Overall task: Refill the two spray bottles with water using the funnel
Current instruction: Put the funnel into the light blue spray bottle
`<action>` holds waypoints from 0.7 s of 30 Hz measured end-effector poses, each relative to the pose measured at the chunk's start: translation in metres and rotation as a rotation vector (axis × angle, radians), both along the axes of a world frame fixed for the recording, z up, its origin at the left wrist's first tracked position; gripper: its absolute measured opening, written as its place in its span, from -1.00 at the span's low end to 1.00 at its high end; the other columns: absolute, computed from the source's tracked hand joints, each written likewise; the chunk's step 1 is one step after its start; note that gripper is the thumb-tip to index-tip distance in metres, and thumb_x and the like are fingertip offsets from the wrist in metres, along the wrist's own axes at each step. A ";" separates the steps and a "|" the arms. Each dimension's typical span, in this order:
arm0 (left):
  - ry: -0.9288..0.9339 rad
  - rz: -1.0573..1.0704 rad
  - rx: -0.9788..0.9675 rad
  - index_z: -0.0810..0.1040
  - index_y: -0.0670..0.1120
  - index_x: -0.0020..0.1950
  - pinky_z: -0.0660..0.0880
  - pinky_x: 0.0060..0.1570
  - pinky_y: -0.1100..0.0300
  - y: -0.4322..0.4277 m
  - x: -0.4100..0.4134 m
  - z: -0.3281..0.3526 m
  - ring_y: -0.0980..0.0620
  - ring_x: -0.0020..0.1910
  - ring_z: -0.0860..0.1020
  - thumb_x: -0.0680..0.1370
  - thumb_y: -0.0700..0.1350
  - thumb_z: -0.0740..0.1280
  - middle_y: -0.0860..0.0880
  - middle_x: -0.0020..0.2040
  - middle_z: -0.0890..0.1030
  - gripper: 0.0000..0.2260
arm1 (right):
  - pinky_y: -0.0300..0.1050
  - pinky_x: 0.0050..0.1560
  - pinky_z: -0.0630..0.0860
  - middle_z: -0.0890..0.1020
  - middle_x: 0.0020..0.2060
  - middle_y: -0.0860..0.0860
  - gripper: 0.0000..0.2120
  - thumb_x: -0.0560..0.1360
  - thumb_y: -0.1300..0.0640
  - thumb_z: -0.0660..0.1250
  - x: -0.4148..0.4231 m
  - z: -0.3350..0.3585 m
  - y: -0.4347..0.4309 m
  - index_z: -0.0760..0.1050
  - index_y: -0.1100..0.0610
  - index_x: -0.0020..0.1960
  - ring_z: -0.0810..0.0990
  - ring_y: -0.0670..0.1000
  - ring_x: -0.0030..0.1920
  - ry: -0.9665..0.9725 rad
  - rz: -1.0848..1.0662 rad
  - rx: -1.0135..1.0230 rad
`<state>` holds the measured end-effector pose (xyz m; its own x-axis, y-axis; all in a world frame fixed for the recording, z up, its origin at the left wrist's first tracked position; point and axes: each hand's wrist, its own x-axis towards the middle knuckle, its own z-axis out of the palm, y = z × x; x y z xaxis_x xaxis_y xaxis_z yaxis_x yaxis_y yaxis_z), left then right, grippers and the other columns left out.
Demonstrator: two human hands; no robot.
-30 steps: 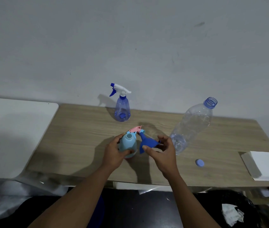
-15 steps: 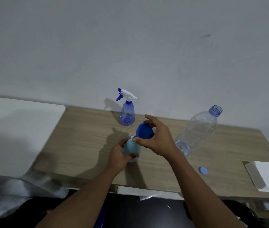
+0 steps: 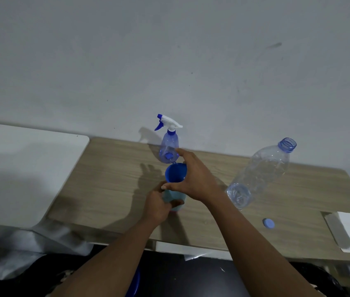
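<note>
Step in hand: seating the funnel [image 3: 176,173] in the first spray btl. Left hand [image 3: 158,203] wraps the light-blue bottle [image 3: 175,197] low on its body & holds it upright on the wooden table [image 3: 109,179], front-centre. Right hand [image 3: 195,179] arches over the top & grips the blue funnel by its rim, thumb on the near edge, fingers round the far side. The funnel sits directly above the btl's neck w/ its mouth facing up. Spout & neck are hidden under the bowl & the hands, so can't tell if the spout is fully in. This btl's spray head isn't visible. The second spray bottle [image 3: 169,148], clear blue w/ its white-&-blue trigger on, stands just behind the hands by the wall. It looks untouched, so prob. the task is at an early stage. The water bottle [image 3: 259,174], clear & uncapped, stands to the right, apart from the hands. Its blue cap [image 3: 268,223] lies on the table nearer the front edge. Next move, prob.: release the funnel once it sits steady, reach right for the water bottle, left hand staying on the light-blue bottle. That calls for the funnel staying centred w/o support & a slow tilt so the stream lands in the bowl, not over the rim. The btl looks light & could tip if the left hand slackens.
</note>
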<state>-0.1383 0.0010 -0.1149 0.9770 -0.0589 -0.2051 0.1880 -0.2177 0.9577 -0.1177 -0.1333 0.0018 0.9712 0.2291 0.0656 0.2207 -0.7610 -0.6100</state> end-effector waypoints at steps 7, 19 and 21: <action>0.017 0.025 -0.001 0.46 0.12 0.11 0.50 -0.20 0.35 0.001 0.000 -0.003 0.07 0.07 0.57 0.34 -0.17 0.60 0.12 0.06 0.58 -0.52 | -0.26 0.14 0.49 0.35 0.29 -0.31 -0.08 0.21 -0.34 0.58 -0.009 0.003 -0.009 0.25 -0.17 0.45 0.41 -0.19 0.24 -0.058 -0.050 0.139; -0.119 0.026 0.064 0.53 -0.08 0.25 0.60 0.04 -0.04 0.004 0.001 -0.008 0.06 0.09 0.61 0.25 -0.17 0.66 -0.03 0.12 0.64 -0.38 | -0.14 -0.18 0.45 0.59 -0.37 -0.06 -0.76 0.48 0.06 0.49 -0.099 -0.081 -0.115 0.48 0.08 -0.26 0.55 -0.12 -0.34 0.024 -0.807 0.445; -0.121 0.023 0.078 0.52 -0.10 0.27 0.59 0.04 0.01 0.003 0.002 -0.008 0.03 0.11 0.60 0.22 -0.13 0.67 -0.03 0.13 0.64 -0.34 | -0.13 -0.12 0.43 0.55 -0.25 0.00 -0.67 0.39 0.02 0.58 -0.100 -0.085 -0.131 0.46 0.13 -0.09 0.53 -0.02 -0.24 0.015 -0.914 0.473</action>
<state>-0.1365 0.0040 -0.1232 0.9958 -0.0241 -0.0887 0.0780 -0.2897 0.9539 -0.2177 -0.2646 -0.0832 0.7630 -0.6439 -0.0565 -0.3323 -0.3158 -0.8888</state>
